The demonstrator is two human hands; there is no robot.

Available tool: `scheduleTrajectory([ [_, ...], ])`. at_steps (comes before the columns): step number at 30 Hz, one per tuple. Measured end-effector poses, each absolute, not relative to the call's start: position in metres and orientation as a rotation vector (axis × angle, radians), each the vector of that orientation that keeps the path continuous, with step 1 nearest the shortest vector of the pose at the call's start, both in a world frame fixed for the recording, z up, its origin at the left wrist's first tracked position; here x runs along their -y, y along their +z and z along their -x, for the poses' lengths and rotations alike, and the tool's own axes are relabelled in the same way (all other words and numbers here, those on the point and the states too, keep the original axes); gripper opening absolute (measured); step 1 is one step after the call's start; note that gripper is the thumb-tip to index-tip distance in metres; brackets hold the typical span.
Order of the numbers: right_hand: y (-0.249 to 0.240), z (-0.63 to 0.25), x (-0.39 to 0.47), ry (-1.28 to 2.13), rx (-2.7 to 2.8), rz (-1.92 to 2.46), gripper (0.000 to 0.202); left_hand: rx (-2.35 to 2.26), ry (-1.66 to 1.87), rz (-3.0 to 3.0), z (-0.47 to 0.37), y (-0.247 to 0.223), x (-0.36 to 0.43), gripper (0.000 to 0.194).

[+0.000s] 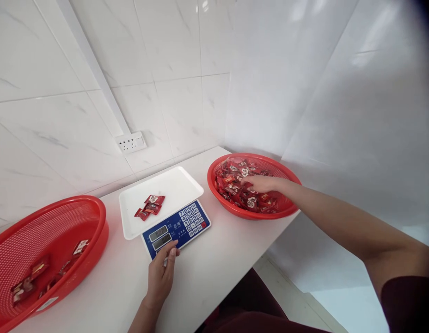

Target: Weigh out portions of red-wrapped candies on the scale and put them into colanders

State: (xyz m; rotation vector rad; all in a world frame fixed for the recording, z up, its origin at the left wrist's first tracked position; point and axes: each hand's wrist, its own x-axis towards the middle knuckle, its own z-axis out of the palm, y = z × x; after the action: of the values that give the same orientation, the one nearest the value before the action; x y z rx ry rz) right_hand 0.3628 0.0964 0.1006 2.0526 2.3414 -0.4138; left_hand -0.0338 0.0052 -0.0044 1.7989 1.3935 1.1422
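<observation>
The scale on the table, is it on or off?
On: the scale shows dark digits in its upper two display windows, though some are too blurred to read surely.

White table (214,259) — two red baskets (96,217) (293,210), digital scale (200,231).

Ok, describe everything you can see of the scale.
The scale stands on the white table between one red basket and another. Its white, plastic-looking tray bears red packets. The blue front panel has grey displays, white keys and one red key. The left hand covers part of its near edge; whether it presses is unclear.
</observation>
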Motion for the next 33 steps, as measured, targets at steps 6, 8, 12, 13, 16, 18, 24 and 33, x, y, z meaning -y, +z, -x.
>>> scheduleTrajectory([
  [6,0.110,-0.338,-0.112,-0.395,-2.452,-2.052,0.039,-1.391,1.174,-1.795,0.031,-0.002,-0.004,0.037],
  [8,0.102,-0.323,-0.122,-0.366,-2.520,-1.989,0.042,-1.403,1.191,-1.792,0.030,-0.001,-0.003,0.036],
  [12,0.084,-0.305,-0.136,-0.316,-2.572,-1.877,0.052,-1.421,1.265,-1.779,0.027,0.000,-0.002,0.036],
  [13,0.082,-0.304,-0.137,-0.300,-2.572,-1.868,0.053,-1.419,1.273,-1.779,0.027,0.000,-0.002,0.036],
  [16,0.083,-0.314,-0.135,-0.247,-2.551,-1.887,0.046,-1.404,1.247,-1.799,0.030,-0.001,-0.003,0.035],
  [18,0.088,-0.325,-0.129,-0.224,-2.530,-1.912,0.036,-1.376,1.188,-1.863,0.032,-0.002,-0.005,0.034],
  [24,0.091,-0.354,-0.109,-0.346,-2.488,-1.974,0.012,-1.323,1.071,-2.033,0.036,-0.003,-0.007,0.032],
  [33,0.097,-0.367,-0.099,-0.772,-2.434,-2.330,0.036,-1.292,1.066,-2.083,0.037,-0.006,-0.008,0.030],
])
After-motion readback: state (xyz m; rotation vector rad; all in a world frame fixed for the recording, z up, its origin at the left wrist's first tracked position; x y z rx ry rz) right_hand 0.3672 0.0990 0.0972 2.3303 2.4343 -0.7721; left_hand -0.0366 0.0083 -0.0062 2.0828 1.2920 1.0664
